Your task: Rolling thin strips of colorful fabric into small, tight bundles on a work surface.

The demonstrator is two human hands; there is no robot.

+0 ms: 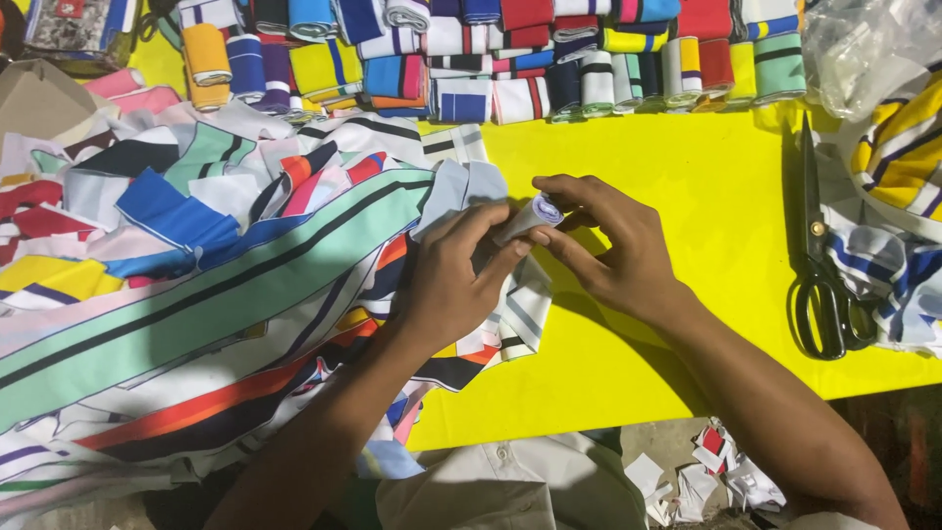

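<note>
My left hand (453, 280) and my right hand (608, 245) meet over the yellow table (667, 167), both gripping a small roll of pale striped fabric (530, 216). The roll's end faces up, with my fingertips pinched around it. My left hand rests on the edge of a heap of striped fabric strips (196, 285) that covers the table's left half. A loose tail of the same pale strip lies under my left wrist.
Rows of rolled colourful fabric strips (510, 59) line the table's far edge. Black scissors (822, 265) lie at the right, beside more striped cloth (898, 196) and a clear plastic bag (868, 49). Fabric scraps (706, 476) lie on the floor below.
</note>
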